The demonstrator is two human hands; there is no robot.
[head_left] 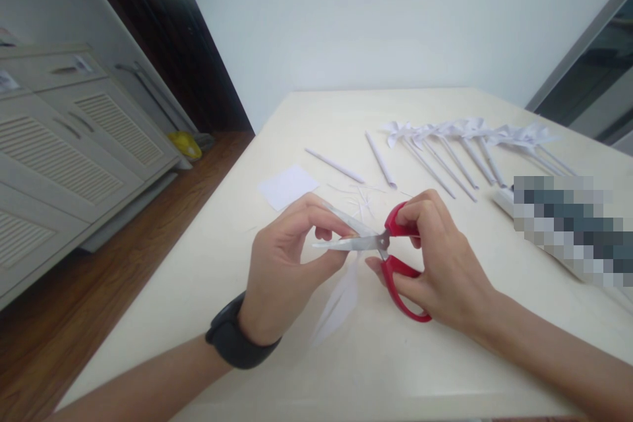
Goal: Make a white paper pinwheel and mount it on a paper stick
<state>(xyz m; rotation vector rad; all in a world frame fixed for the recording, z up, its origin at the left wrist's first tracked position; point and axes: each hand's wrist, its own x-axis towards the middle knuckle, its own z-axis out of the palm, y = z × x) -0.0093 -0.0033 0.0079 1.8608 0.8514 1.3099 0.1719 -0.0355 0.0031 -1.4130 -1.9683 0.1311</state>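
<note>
My right hand (445,257) has its thumb and fingers through the red handles of a pair of scissors (403,290). The blades are spread apart and point left, at the fingertips of my left hand (281,264). That hand, with a black band on its wrist, pinches a piece of white paper (343,303) between thumb and fingers. The paper hangs below the blades with slit, pointed flaps; its upper part is hidden by the fingers and scissors. Just behind the blades lie thin paper slivers (363,201).
On the white table (198,277) lie a square paper sheet (289,186), two rolled paper sticks, one slim (333,165) and one thicker (380,159), and a row of several paper pinwheels (469,128) on sticks. A blurred-out long object (568,231) is at right. Cabinets (84,125) stand left.
</note>
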